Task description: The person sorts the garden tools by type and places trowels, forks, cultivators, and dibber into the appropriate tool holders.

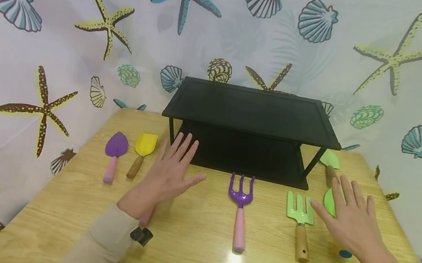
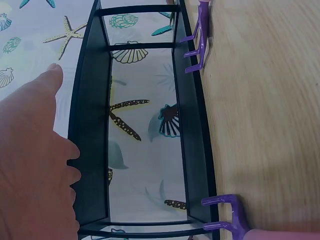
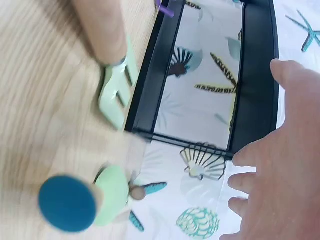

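Note:
My left hand [image 1: 168, 174] hovers with fingers spread in front of the left end of a black two-tier rack [image 1: 252, 110]. Under its wrist shows the pink handle [image 1: 146, 217] of a hand fork, whose purple tines [image 2: 232, 215] reach the rack's edge in the left wrist view. Fingers also spread, my right hand [image 1: 355, 224] is held over a green tool [image 1: 329, 202] with a blue handle end [image 3: 67, 202], partly hidden by the hand. Between the hands lie a purple hand fork [image 1: 241, 199] with a pink handle and a green hand fork [image 1: 300, 211] with a wooden handle.
At the left lie a purple trowel [image 1: 117, 145] with a pink handle and a yellow shovel [image 1: 145, 144] with a wooden one. Another green tool [image 1: 330, 159] lies beside the rack's right end. A shell-and-starfish patterned cloth [image 1: 221, 34] surrounds the wooden table [image 1: 198, 250].

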### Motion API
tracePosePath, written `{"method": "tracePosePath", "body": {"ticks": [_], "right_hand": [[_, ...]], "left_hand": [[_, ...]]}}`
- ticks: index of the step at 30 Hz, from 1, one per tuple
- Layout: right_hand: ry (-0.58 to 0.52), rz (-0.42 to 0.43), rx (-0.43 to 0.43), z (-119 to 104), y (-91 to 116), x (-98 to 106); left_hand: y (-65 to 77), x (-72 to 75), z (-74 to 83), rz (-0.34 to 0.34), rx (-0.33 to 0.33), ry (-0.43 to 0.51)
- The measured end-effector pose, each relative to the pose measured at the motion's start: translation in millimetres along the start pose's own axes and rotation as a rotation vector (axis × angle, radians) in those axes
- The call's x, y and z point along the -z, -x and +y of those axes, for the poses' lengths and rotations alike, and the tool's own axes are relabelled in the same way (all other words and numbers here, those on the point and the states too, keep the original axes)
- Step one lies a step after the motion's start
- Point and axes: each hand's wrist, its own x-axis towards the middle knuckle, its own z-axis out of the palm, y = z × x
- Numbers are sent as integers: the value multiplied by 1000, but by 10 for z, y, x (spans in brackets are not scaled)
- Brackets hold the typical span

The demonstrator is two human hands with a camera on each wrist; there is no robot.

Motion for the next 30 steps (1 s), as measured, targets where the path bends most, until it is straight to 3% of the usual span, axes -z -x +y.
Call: {"method": "tracePosePath", "body": {"ticks": [4, 9, 18, 24, 30], "right_hand": [[-9, -2, -30, 116, 61, -1], [-33, -17, -60, 226, 135, -36], [-45, -60, -34, 343, 342, -193], [-113, -98, -38, 375, 431, -292], [-170, -155, -27, 388, 499, -402]], "left_hand": [[-54, 88, -23, 21, -8, -31], [-107, 215, -69, 56, -16, -5], [-324, 444, -229, 136, -55, 21], [-550, 553, -350, 121, -38, -12], [-810, 629, -454, 38, -2, -15]]}}
